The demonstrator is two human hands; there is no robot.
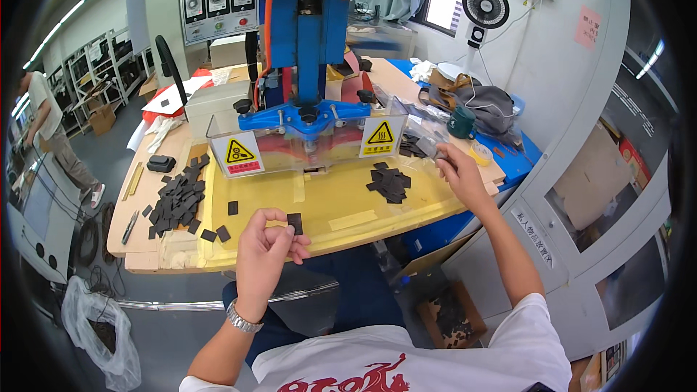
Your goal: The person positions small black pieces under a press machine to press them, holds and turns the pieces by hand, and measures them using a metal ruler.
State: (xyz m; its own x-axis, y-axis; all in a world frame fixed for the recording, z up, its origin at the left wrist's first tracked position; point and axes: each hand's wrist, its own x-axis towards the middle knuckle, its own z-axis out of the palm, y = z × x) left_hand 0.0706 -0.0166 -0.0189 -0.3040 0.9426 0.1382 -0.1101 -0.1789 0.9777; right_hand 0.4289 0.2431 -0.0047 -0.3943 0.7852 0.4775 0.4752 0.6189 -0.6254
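Observation:
Between the thumb and fingers of my left hand (267, 247) is a small black rectangular piece (295, 222), held upright over the front edge of the yellow work surface (319, 207). My right hand (460, 173) is at the right side of the table, its fingers pinched at a small dark grey piece (426, 148), slightly blurred. Left of that hand lies a small pile of black pieces (390, 184). A larger heap of black pieces (178, 202) covers the left of the table, with a few loose ones near it. More dark pieces (411, 145) lie partly behind the clear guard.
A blue press (308, 112) stands at the middle, a clear guard (305, 152) with warning labels across its front. A control panel (219, 3) is at upper left. A knife-like tool (130, 226) and black case (161, 164) lie left; a tape roll (481, 152) and green cup (460, 123) right.

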